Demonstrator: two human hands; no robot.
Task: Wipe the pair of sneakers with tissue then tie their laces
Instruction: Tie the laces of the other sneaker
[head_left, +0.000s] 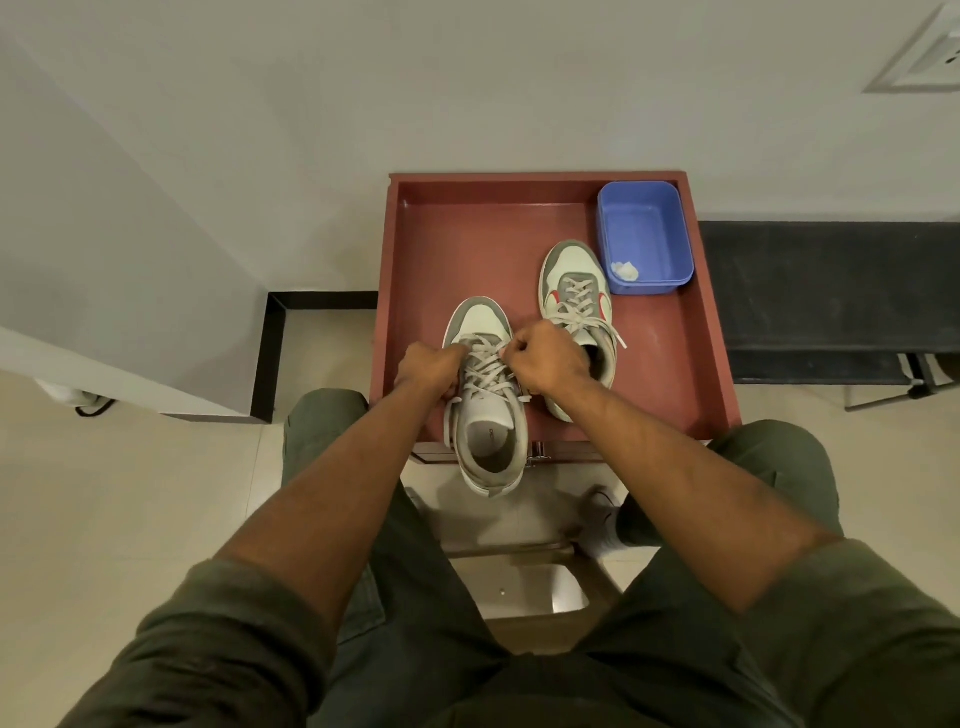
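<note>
Two grey-and-white sneakers stand on a red-brown tray table (467, 234). The near sneaker (488, 431) hangs with its heel over the table's front edge. My left hand (431, 366) grips its laces (485, 369) on the left side, fingers curled. On the right side my right hand (545, 356) pinches the same laces. The far sneaker (571, 291), with red accents, sits behind and to the right, its laces lying loose. A crumpled tissue (625, 270) lies in a blue tub (644, 234) at the table's back right.
A white wall runs behind the table. A dark bench (831, 296) stands to the right. My knees flank the table's front edge, above a tiled floor and my own shoe (602, 525).
</note>
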